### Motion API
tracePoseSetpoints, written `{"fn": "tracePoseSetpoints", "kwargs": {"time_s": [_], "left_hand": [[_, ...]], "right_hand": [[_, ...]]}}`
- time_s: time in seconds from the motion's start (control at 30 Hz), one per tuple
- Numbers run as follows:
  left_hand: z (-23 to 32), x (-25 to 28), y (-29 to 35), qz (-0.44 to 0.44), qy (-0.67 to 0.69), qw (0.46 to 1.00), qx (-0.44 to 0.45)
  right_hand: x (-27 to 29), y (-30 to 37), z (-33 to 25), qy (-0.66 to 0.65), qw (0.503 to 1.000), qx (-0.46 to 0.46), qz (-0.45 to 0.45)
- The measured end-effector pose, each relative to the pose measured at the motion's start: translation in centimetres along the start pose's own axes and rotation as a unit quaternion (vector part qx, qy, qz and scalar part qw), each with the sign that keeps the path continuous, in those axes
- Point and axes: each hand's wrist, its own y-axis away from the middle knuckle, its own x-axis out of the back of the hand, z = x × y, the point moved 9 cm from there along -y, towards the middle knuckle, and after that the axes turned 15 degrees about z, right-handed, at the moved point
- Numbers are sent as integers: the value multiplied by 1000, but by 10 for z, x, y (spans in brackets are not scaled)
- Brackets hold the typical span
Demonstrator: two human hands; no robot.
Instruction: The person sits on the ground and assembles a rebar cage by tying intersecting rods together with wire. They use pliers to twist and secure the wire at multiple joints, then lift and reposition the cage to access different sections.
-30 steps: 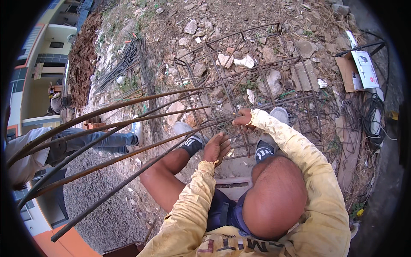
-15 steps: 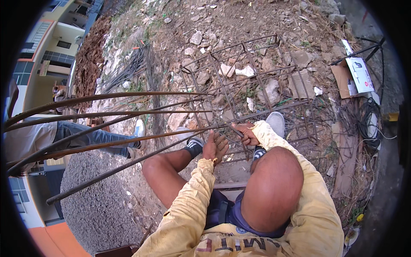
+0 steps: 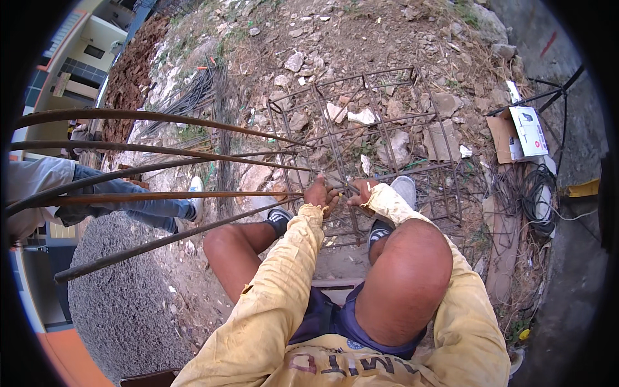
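Note:
A cage of rusty steel reinforcing bars [image 3: 335,145] with square stirrups lies on the ground in front of me. My left hand [image 3: 318,195] is at the cage's near left corner, where long bars meet a stirrup. Its fingers are curled in; what they pinch is too small to make out. Close to its right, my right hand [image 3: 363,192] is closed around a thin dark metal tool [image 3: 349,186] that points toward the same joint. Several long rusty bars [image 3: 174,195] run from this corner out to the left, over my left foot.
Another person in jeans [image 3: 145,201] stands at the left, behind the bars. A gravel heap [image 3: 129,303] lies nearer. Bundled rods [image 3: 193,97] rest at the far left. A cardboard box [image 3: 506,138] and coiled cable [image 3: 536,200] are at the right, among rubble.
My left hand has gone from outstretched fingers to curled ones, at the bar joint. My right hand has shifted slightly left, its tool turned toward that joint. The view has shifted a little.

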Motion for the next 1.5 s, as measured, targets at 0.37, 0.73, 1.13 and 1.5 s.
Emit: {"fn": "tracePoseSetpoints", "kwargs": {"time_s": [0.37, 0.73, 1.13, 1.5], "left_hand": [[-27, 16, -26, 44, 92, 994, 43], [33, -38, -71, -38, 323, 943, 71], [-18, 3, -78, 52, 273, 958, 63], [55, -86, -36, -33, 141, 983, -109]], "right_hand": [[46, 46, -1, 55, 998, -37, -14], [52, 134, 66, -232, 931, -247, 135], [67, 158, 76, -383, 838, -350, 171], [77, 185, 84, -329, 863, -271, 272]]}}
